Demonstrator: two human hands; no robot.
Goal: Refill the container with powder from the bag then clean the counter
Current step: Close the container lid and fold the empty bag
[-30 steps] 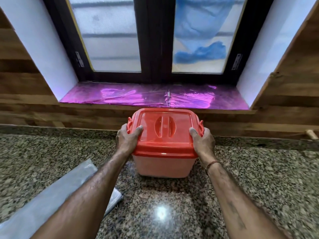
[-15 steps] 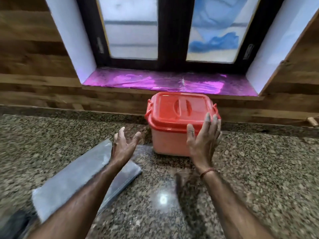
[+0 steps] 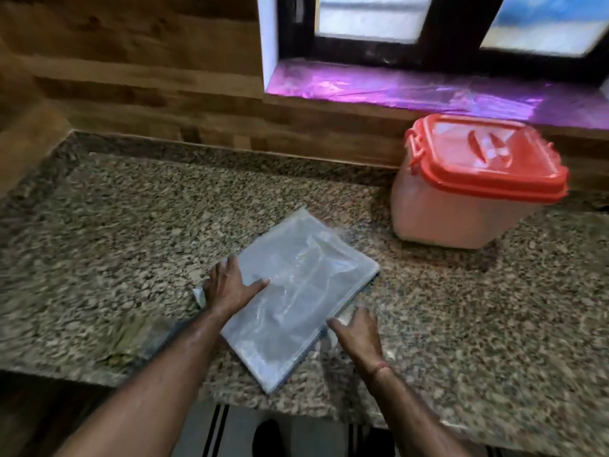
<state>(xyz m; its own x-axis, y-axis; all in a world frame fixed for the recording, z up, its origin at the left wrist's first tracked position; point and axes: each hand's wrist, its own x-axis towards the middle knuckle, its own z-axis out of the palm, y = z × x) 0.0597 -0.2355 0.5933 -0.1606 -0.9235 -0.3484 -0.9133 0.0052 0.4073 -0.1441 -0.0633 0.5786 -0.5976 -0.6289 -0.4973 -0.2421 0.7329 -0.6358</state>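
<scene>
A flat, folded grey plastic bag lies on the granite counter in front of me. My left hand rests on the bag's left edge, fingers spread, thumb on top of the plastic. My right hand touches the bag's right edge with fingers apart. Whether either hand grips the bag is unclear. The pale container with the red clip-on lid stands shut at the back right, against the wall, away from both hands.
A wood-panelled wall runs along the back of the counter. A purple foil-covered window sill sits above the container. The counter's front edge is just below my forearms, with floor beyond it.
Both hands left the container's lid and came back and left onto the grey bag. The view swung left and down, so the container now sits at the right.
</scene>
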